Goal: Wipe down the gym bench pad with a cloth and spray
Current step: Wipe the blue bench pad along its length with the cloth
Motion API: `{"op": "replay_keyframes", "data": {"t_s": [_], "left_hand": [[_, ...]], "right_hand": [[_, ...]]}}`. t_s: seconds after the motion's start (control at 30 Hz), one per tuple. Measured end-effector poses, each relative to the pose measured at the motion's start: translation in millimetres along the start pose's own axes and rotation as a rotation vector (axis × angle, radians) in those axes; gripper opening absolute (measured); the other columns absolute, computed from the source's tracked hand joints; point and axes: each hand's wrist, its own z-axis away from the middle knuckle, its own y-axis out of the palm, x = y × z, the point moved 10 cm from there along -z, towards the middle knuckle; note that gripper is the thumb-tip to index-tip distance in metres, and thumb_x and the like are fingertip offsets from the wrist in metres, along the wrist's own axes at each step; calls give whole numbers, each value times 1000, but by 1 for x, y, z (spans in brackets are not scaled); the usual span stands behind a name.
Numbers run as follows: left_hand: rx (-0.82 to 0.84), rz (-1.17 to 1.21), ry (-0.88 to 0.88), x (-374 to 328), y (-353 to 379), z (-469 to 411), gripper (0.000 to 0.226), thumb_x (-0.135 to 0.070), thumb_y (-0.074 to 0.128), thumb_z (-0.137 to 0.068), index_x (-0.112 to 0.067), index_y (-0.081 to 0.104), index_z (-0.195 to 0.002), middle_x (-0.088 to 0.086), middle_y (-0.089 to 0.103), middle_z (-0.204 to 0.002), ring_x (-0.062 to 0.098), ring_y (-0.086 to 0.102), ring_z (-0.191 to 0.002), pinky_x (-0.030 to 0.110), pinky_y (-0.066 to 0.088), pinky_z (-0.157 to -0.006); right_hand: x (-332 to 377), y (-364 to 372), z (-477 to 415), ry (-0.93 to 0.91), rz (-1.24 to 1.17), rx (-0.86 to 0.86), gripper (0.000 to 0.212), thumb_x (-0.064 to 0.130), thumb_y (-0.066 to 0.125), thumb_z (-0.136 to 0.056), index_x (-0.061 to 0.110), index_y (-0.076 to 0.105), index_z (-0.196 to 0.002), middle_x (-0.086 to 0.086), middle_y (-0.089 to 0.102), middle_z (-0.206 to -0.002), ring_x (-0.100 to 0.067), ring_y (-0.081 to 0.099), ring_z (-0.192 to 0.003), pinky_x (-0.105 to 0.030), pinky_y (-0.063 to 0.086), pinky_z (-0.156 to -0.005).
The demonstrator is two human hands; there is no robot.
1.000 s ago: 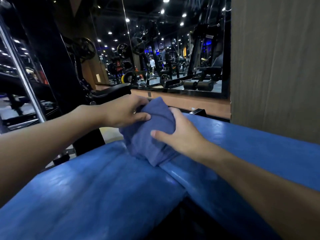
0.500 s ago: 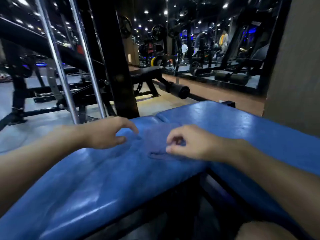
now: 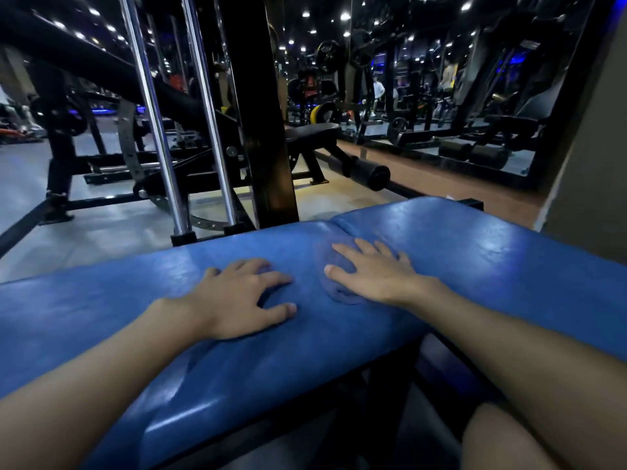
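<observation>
The blue bench pad (image 3: 475,266) runs across the head view, with a seam between its two sections near the middle. A folded blue cloth (image 3: 339,293) lies flat on the pad just beside that seam. My right hand (image 3: 369,273) rests palm down on the cloth, fingers stretched out and spread. My left hand (image 3: 237,296) lies flat on the bare pad a little to the left of the cloth, fingers apart and holding nothing. No spray bottle is in view.
Behind the pad stand a black upright post (image 3: 268,130) and chrome guide rods (image 3: 159,130). A black bench (image 3: 312,130) with a foam roller (image 3: 373,174) stands further back. A mirror (image 3: 441,96) and a wall (image 3: 593,164) are at the right. My knee (image 3: 502,442) shows below the pad.
One second ago both hands held the bundled cloth above the pad. It was then laid down and pinched at the seam. Now it lies flat, with both hands spread palm down.
</observation>
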Motion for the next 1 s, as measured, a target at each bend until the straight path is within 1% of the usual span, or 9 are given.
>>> {"op": "replay_keyframes", "data": {"t_s": [0.07,0.17,0.33,0.43,0.53,0.7,0.8,0.87,1.0], "left_hand": [[20,25,-17,6,1,2,92,-91,15,-60,-53,31,-143,-13,33,-152,16,32,-141,52,28,-110],[36,39,-2,6,2,1,78,-85,29,-74,-50,33,-144,-13,36,-149,18,36,-139,52,30,-109],[19,75,1,12,-2,-10,68,-76,30,-78,-47,40,-139,-10,44,-141,21,41,-132,53,35,-105],[-5,24,24,14,-3,-15,56,-69,38,-89,-46,39,-140,-10,44,-140,21,41,-129,48,34,-104],[-27,27,48,19,-4,-13,58,-72,35,-87,-46,40,-139,-13,41,-140,17,39,-130,44,33,-103],[-28,24,34,29,1,-7,60,-76,36,-86,-50,37,-140,-15,38,-144,15,38,-133,49,32,-106],[-18,35,56,30,4,-5,62,-77,34,-85,-51,35,-140,-16,39,-143,14,39,-131,49,32,-106],[-17,51,59,32,4,-6,61,-75,33,-83,-50,37,-139,-17,40,-142,14,40,-131,48,32,-105],[-68,101,46,41,-3,-11,34,-58,38,-90,-39,46,-118,-18,48,-125,12,46,-118,43,34,-99]], "right_hand": [[3,0,7,-19,25,19,65,73,22,-89,52,9,-150,7,1,-165,-28,-1,-151,-56,4,-118],[11,6,35,-88,83,32,65,74,21,-90,53,6,-149,8,-1,-165,-25,-6,-151,-55,1,-119],[43,8,85,-261,143,-96,81,79,6,-71,53,9,-148,10,6,-164,-20,-3,-151,-54,2,-118],[38,2,65,-227,129,-146,83,77,9,-68,52,18,-147,11,14,-162,-17,5,-150,-52,10,-117],[16,-3,12,-125,46,-105,78,78,19,-74,50,24,-147,9,18,-162,-17,12,-149,-51,15,-117],[2,-8,-42,-78,23,-116,67,70,26,-84,46,27,-147,6,28,-159,-22,27,-144,-51,22,-114],[14,-4,-21,-127,64,-101,62,67,26,-90,45,25,-149,6,20,-162,-20,15,-149,-47,16,-118],[30,0,8,-210,112,-79,75,76,13,-79,49,21,-149,9,14,-163,-16,5,-151,-46,9,-120],[72,14,72,-450,190,-58,92,92,-3,-67,52,14,-149,18,4,-162,-9,-7,-150,-45,1,-120]]}}
